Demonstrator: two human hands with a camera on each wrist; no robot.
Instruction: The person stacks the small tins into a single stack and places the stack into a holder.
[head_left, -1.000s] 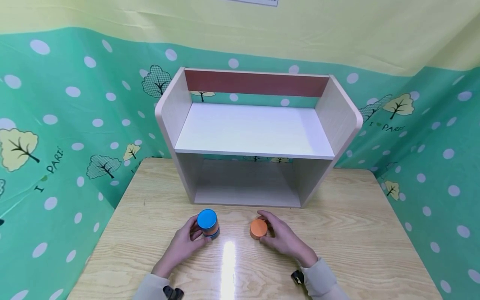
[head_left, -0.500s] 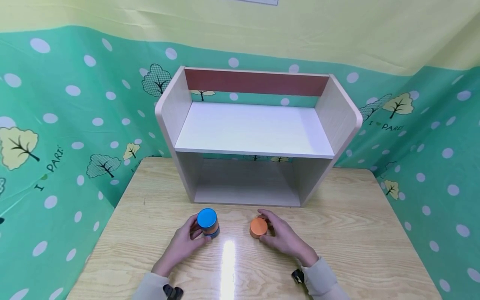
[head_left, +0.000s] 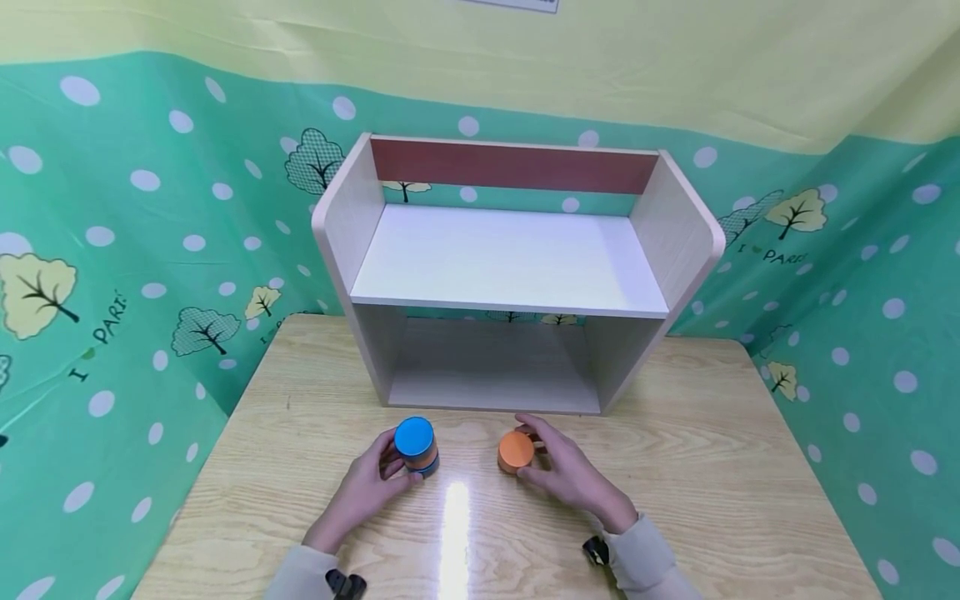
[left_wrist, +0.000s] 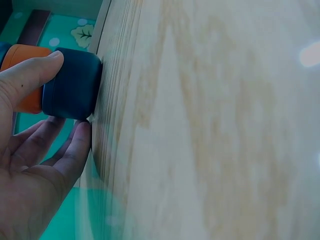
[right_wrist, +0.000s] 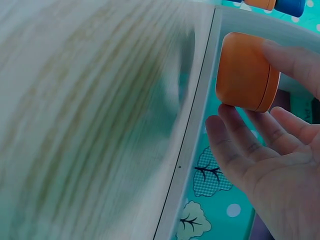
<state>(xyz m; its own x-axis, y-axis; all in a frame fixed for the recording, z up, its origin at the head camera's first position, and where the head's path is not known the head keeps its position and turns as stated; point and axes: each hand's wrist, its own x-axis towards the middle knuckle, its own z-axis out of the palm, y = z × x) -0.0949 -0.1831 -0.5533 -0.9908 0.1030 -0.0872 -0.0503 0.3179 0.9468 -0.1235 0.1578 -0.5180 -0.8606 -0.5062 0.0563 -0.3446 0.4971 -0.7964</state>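
My left hand grips a short stack of round lidded boxes standing on the table, a blue box on top and orange and blue beneath. In the left wrist view the thumb presses the bottom dark blue box, which touches the tabletop, and an orange box sits above it. To the right, my right hand holds a single orange round box between thumb and fingers. The right wrist view shows this orange box held slightly off the tabletop, with a lid seam near its top.
A two-level shelf unit stands on the wooden table just beyond both hands. Green dotted curtain cloth hangs behind the table and along both sides. A bright light reflection lies on the table between the forearms.
My right hand has moved very slightly up and away from me with the orange box. The left hand and its stack have stayed in place.
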